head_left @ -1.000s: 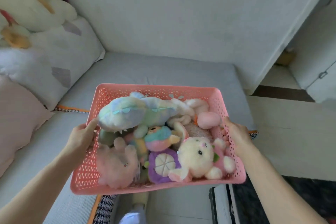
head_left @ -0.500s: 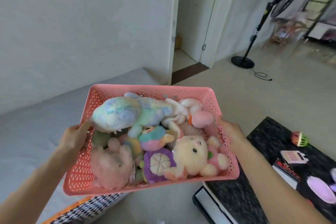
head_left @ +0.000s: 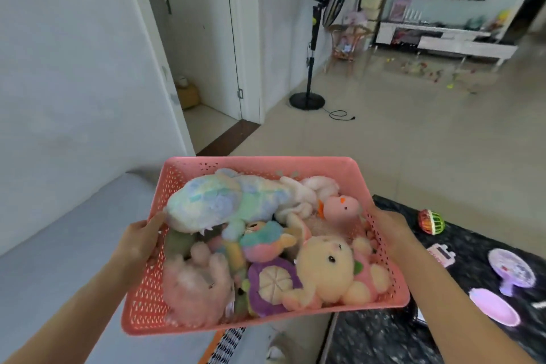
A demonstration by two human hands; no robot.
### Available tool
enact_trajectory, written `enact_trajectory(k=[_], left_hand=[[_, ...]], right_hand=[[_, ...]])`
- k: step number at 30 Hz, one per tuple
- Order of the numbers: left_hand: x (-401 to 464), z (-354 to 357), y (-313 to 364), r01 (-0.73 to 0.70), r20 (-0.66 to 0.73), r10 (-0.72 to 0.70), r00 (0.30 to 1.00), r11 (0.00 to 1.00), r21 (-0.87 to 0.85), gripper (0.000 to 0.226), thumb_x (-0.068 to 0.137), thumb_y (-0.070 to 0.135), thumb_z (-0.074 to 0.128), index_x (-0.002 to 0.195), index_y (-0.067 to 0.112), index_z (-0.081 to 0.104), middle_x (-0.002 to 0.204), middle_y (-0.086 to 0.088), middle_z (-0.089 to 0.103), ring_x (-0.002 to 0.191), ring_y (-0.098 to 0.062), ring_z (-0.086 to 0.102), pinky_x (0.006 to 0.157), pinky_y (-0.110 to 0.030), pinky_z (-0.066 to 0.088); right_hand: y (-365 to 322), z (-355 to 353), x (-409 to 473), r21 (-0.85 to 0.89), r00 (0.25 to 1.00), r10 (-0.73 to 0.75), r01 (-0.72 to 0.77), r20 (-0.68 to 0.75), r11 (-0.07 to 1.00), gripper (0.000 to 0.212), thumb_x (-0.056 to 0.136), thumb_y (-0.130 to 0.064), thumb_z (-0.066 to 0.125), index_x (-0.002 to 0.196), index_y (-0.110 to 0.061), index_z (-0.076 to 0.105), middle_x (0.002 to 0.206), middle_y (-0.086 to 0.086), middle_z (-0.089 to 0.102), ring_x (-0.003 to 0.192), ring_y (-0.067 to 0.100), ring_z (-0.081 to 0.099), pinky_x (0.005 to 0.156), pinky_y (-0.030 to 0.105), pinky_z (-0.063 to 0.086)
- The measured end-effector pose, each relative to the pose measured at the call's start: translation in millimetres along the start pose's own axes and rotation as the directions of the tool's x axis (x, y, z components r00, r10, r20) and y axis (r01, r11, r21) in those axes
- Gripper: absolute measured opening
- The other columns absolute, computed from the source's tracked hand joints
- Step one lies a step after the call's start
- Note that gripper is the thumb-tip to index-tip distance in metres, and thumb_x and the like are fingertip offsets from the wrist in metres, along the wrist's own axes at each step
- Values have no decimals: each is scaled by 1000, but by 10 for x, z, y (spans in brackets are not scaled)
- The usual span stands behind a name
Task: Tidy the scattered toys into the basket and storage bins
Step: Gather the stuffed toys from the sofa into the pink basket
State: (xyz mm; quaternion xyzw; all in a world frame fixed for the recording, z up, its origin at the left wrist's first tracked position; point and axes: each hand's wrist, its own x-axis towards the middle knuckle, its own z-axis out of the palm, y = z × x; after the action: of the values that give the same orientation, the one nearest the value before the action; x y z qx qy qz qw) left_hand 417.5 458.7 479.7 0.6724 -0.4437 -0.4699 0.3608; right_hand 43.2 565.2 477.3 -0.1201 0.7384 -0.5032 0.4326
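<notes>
Open floor (head_left: pixel 384 142) ahead; hands seemingly grip basket (head_left: pixel 266 164) edges

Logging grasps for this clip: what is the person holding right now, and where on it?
Both hands hold the pink basket of plush toys: left hand on its left rim, right hand on its right rim, fingers curled over the edges.

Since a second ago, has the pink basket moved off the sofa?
Yes. The pink basket, gripped by the left hand and right hand, has swung right, away from the grey sofa toward the dark table.
</notes>
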Motion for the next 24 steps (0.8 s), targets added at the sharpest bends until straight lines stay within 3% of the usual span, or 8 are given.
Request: enact_trajectory(k=[7, 11, 14, 20, 24], left_hand=[[905, 1215, 857, -53, 141, 47, 989, 998, 35, 50, 87, 53, 51, 65, 8, 50, 57, -8, 40, 47, -18, 30, 48, -26, 27], [1245, 1783, 1239, -74, 215, 57, 975, 994, 74, 54, 89, 56, 45, 63, 9, 46, 53, -9, 38, 46, -19, 30, 49, -27, 28], [1600, 2205, 1471, -99, 259, 62, 964, 987, 129, 60, 88, 60, 41, 57, 9, 44, 49, -9, 37, 44, -18, 31, 50, -27, 30], [2500, 3251, 1975, -79, 358, 16, 934, 984, 162, 63, 89, 59, 40, 77, 0, 57, 53, -10, 39, 44, -19, 32, 49, -27, 30], [3252, 4039, 2334, -95, 379, 13, 925, 975, 200, 60, 89, 58, 40, 69, 4, 53, 53, -11, 43, 48, -19, 36, 55, -29, 32]], right_hand=[[-738, -337, 922, -5, 988, 19, -20, -151, 1000, 32, 80, -36, 68, 78, -5, 61, 66, 11, 56, 54, 21, 46, 54, 29, 38], [-1018, -496, 1324, 57, 973, 38, -26, -227, 998, 24, 84, -25, 63, 71, -7, 56, 60, 8, 50, 47, 19, 39, 48, 27, 31], [-1184, -581, 1686, 91, 961, 64, -41, -268, 995, 26, 84, -30, 63, 74, -7, 57, 62, 8, 51, 48, 19, 40, 48, 27, 33], [-1660, -641, 2685, 118, 934, 90, -52, -345, 992, 32, 85, -36, 63, 82, -5, 59, 62, 7, 49, 46, 18, 38, 41, 23, 31], [-2036, -653, 3545, 119, 915, 126, -87, -383, 989, 31, 86, -35, 62, 82, -5, 59, 62, 8, 50, 46, 18, 39, 40, 22, 31]])
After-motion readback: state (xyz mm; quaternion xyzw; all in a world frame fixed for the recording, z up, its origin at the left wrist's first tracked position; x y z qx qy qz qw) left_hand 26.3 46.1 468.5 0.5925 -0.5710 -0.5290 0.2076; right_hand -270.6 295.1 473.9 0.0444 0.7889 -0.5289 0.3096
